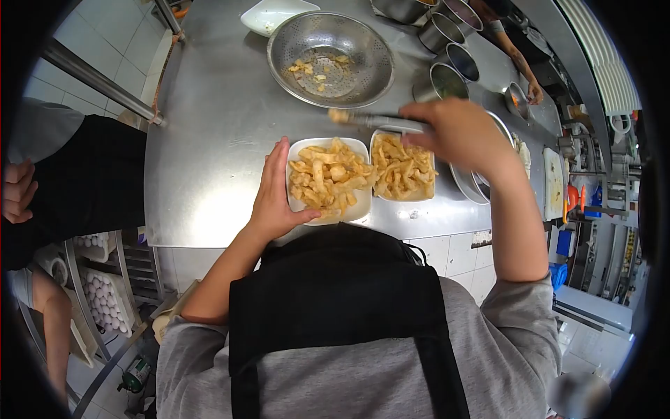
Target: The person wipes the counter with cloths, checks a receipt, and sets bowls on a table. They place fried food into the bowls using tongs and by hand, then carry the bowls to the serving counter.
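Two square white bowls stand side by side at the table's near edge. The left white bowl (pixel 296 148) is heaped with fried golden strips (pixel 329 174); more strips fill the right white bowl (pixel 423 198). My left hand (pixel 271 199) holds the left bowl, fingers along its left side and thumb at its front rim. Above the right bowl, my right hand (pixel 453 133) is closed around metal tongs (pixel 387 123), which point left. At their blurred tip is a golden piece (pixel 338 116). Beyond the bowls sits a steel colander (pixel 331 59) with a few fried scraps inside.
A white dish (pixel 269 17) lies behind the colander. Several steel pots (pixel 441 82) line the far right, with a steel bowl (pixel 469 183) beside my right forearm. A co-worker's hand (pixel 534 93) is near a small pot (pixel 517 102). Another person (pixel 77 167) stands left.
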